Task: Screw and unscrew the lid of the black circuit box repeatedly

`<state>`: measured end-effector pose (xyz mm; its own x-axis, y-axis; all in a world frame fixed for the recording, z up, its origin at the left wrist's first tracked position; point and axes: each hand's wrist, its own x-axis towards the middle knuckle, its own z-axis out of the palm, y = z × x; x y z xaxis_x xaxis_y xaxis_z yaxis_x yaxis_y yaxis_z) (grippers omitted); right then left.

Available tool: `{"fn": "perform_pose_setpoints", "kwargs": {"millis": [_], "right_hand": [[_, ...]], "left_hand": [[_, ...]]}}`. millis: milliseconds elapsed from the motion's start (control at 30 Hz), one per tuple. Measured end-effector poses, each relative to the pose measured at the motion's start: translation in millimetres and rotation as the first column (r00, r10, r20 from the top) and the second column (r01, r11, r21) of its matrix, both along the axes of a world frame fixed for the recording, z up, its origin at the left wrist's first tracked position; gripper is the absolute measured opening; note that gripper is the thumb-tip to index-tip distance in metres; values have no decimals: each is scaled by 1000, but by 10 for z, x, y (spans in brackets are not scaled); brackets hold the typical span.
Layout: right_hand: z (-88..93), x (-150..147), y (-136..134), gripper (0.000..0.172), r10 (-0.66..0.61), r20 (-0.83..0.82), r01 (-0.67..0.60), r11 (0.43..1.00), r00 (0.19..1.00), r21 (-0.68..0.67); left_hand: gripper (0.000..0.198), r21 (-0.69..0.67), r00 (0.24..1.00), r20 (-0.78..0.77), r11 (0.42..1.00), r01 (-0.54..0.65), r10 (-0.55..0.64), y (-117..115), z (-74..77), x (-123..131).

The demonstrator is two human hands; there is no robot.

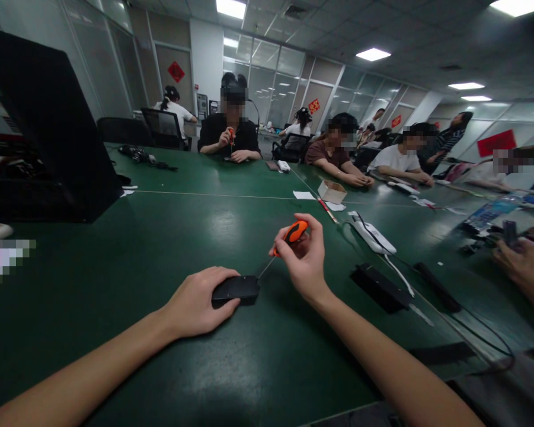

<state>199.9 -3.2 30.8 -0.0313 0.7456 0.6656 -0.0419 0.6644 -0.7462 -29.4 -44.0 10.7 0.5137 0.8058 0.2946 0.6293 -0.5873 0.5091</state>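
Item 1. Black case (242,289), landmark for all entries below: resting on the green surface (169,231), right end exposed. Set down rather than lifted, presumably for firm backing from below.

Item 2. Left grip (202,299): closed about the left part of the black case, spread only as wide as its body, fingers over the top, thumb along the near side. Likely placed so for steadying, with the right end left free.

Item 3. Screwdriver (296,231), orange-and-black handle, thin shaft: up and to the right of the black case, slanting down toward its right end. Tip at or just beside that end; actual contact impossible to tell.

Item 4. Right grip (309,255): right of the black case, raised off the surface, fingers and thumb curled snugly round the screwdriver handle. Held by the thick part, apparently for control of the tip.

Item 5. Dark housing (380,289): well to the right of the black case, untouched; probably laid there to be out of the way yet within reach.

Item 6. White power strip (374,234): beyond and to the right of the black case, cords trailing.

Item 7. Small open box (332,193): farther beyond the black case, to the right.

Item 8. Co-worker's hand (522,261): far right of the black case, round something dark; details unclear.

Item 9. Black panel (40,124): upright, left of the black case and beyond.
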Motion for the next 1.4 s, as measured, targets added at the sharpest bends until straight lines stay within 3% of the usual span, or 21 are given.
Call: {"fn": "perform_pose_setpoints", "kwargs": {"millis": [167, 533, 633, 800, 900, 1133, 1300, 1400], "right_hand": [[10, 59, 114, 45, -42, -57, 38, 996, 997, -75], [-92, -18, 123, 48, 34, -99, -46, 991, 995, -127], [-176, -35, 168, 49, -21, -113, 3, 988, 993, -154], [-336, -30, 274, 49, -208, -91, 187, 962, 974, -198], [-439, -9, 367, 45, -270, -4, 260, 929, 963, -265], [-651, -44, 526, 39, -222, 198, 277, 906, 955, -319], [-584, 88, 568, 38, -191, 423, 324, 907, 886, -270], [-501, 226, 575, 46, -91, 607, 251, 950, 790, -185]], "left_hand": [[37, -26, 1000, -15, 1000, -14, 13, 49, -60, -24], [35, -20, 1000, -18, 1000, -10, 10, 64, -73, -13], [36, -30, 1000, -22, 999, -15, 14, 59, -70, -10], [35, -27, 999, -33, 999, -34, 33, 9, -46, 16], [34, -17, 997, -35, 998, -62, 62, -21, -45, 39], [31, 1, 996, 22, 996, -84, 84, -7, -90, 69], [33, -30, 997, 36, 997, -70, 71, -19, -84, 71], [34, -55, 997, 48, 997, -61, 64, -31, -73, 77]]}}
